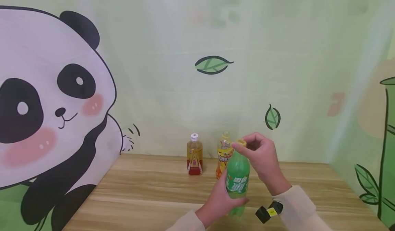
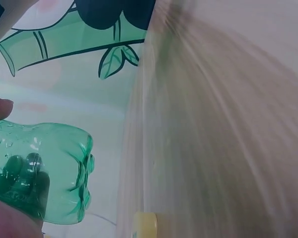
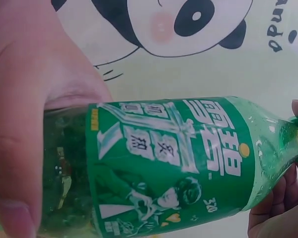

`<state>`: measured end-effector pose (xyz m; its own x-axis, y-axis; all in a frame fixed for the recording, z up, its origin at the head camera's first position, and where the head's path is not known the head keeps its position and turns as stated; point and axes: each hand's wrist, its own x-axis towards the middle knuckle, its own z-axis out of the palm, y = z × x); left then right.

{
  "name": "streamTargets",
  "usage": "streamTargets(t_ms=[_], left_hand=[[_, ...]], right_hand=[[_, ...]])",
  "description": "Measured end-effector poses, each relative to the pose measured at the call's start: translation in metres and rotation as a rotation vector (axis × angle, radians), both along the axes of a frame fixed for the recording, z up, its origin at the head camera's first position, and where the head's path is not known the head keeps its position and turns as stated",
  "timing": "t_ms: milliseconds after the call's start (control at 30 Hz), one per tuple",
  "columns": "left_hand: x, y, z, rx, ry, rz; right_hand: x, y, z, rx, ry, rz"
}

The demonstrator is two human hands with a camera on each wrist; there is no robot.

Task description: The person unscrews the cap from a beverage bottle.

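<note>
A green soda bottle [image 1: 237, 171] stands nearly upright above the wooden table, its green label [image 3: 174, 158] facing the right wrist camera. My left hand [image 1: 220, 196] grips its lower half, with the thumb across the front. Through the clear green base [image 2: 64, 168], the left fingers show behind the plastic. At the top, my right hand [image 1: 262, 155] pinches the yellow cap [image 1: 242, 142] between thumb and fingers. In the right wrist view the fingers [image 3: 280, 203] sit around the bottle's neck, partly cut off by the frame edge.
Behind the hands, a bottle of orange drink [image 1: 223, 155] is partly hidden by the green one. Left of it stands a white-capped bottle of reddish-brown drink [image 1: 194, 155]. A small yellow piece [image 2: 146, 225] shows low in the left wrist view. A panda-printed backdrop [image 1: 154, 87] borders the table [image 1: 148, 189].
</note>
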<state>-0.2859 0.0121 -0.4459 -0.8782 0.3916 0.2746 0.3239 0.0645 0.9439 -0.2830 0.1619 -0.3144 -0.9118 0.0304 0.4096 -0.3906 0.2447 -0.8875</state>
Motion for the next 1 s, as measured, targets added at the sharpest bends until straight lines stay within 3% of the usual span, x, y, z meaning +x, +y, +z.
streamTargets(t_ms=[467, 1000], left_hand=[[0.018, -0.019, -0.003, -0.006, 0.045, -0.01], [0.019, -0.022, -0.008, 0.024, 0.056, -0.01]], right_hand=[[0.012, -0.017, -0.004, -0.053, 0.021, 0.083], [0.011, -0.022, -0.008, -0.084, 0.038, 0.125]])
